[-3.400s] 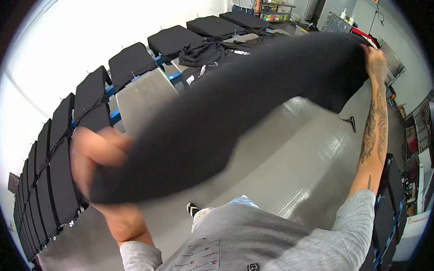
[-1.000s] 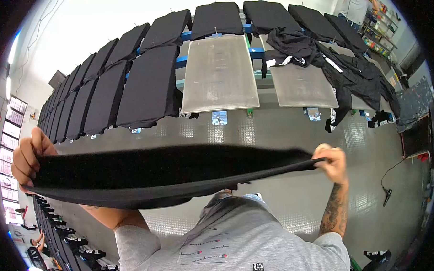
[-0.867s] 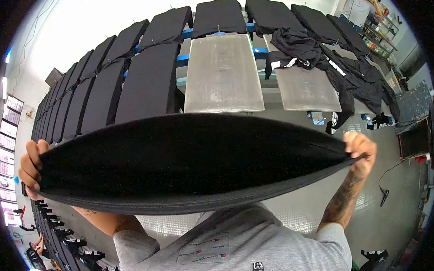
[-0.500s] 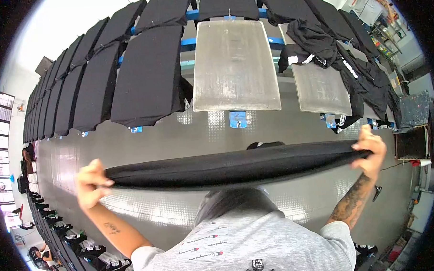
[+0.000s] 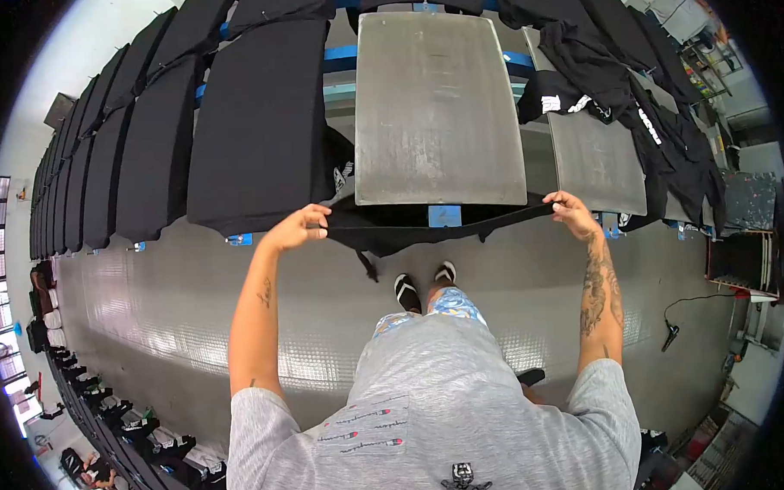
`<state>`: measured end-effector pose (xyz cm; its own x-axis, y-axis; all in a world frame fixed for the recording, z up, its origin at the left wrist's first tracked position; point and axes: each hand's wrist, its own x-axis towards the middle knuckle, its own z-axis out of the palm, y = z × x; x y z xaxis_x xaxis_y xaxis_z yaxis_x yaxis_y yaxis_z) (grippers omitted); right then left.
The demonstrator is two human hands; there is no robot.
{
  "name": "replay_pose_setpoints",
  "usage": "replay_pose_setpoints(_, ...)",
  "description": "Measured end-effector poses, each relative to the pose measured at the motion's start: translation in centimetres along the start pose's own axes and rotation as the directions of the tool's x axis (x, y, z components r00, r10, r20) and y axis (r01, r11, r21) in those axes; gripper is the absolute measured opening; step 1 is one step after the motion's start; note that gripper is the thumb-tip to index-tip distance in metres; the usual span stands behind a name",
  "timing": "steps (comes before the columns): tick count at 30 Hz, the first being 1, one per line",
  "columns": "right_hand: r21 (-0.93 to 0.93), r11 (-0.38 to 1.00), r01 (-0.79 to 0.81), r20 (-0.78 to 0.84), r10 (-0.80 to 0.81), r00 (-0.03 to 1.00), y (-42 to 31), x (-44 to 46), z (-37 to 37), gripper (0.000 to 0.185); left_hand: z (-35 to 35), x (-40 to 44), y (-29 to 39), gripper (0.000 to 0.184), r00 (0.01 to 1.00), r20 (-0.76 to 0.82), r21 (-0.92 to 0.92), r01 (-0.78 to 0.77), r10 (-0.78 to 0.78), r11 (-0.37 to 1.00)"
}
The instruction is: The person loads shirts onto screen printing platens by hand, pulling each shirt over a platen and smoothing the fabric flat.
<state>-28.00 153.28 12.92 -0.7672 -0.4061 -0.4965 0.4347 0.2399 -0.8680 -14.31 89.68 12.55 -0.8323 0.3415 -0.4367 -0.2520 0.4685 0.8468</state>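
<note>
Stands on a shiny grey floor (image 5: 152, 292) that stretches from 3 through 6 to 9 o'clock. Faces a long curve of platens covered in black cloth (image 5: 258, 129), running from 9 o'clock up to 12. Wears a grey T-shirt (image 5: 465, 372) at 6 o'clock, printed with small lines of writing and red marks. Has a bare grey platen (image 5: 439, 114) straight ahead at 12 o'clock, and a smaller-looking grey platen (image 5: 596, 164) at 2 o'clock, partly covered by a heap of black garments with white print (image 5: 580, 61). Holds a black garment (image 5: 426, 237) near the centre, stretched side to side just below the 6 o'clock edge of the bare grey platen, its opening spread; cannot tell whether it touches that edge. Pinches the rim at its 9 o'clock end with the left hand (image 5: 301, 229), thumb and fingers closed on the cloth. Pinches the 3 o'clock end likewise with the right hand (image 5: 574, 217). Wears black-and-white shoes (image 5: 407, 292), close together below the garment. Shows a blue bracket (image 5: 444, 215) within the cloth's opening, and a black corded tool (image 5: 670, 335) on the floor towards 4 o'clock.
</note>
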Motion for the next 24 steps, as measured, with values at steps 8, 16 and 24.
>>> replay_pose_setpoints(8,0.298,0.912,0.28,-0.184,-0.233,0.955,-6.0,12.0,-6.0,0.01,-10.7,10.9,4.6,0.012,0.968,-0.226,-0.637,-0.229,0.106,0.736)
replay_pose_setpoints(16,-0.191,0.921,0.339,-0.549,-0.387,0.741,-19.1,40.0,-12.7,0.019,-24.7,39.2,6.3,0.017,0.525,-0.844,-0.253,-0.209,-0.11,0.945)
replay_pose_setpoints(24,-0.182,0.962,0.203,-0.728,-0.27,0.63,-22.3,60.1,-15.1,0.031,-31.9,56.3,8.8,0.032,0.174,-0.978,-0.055,0.321,-0.116,0.946)
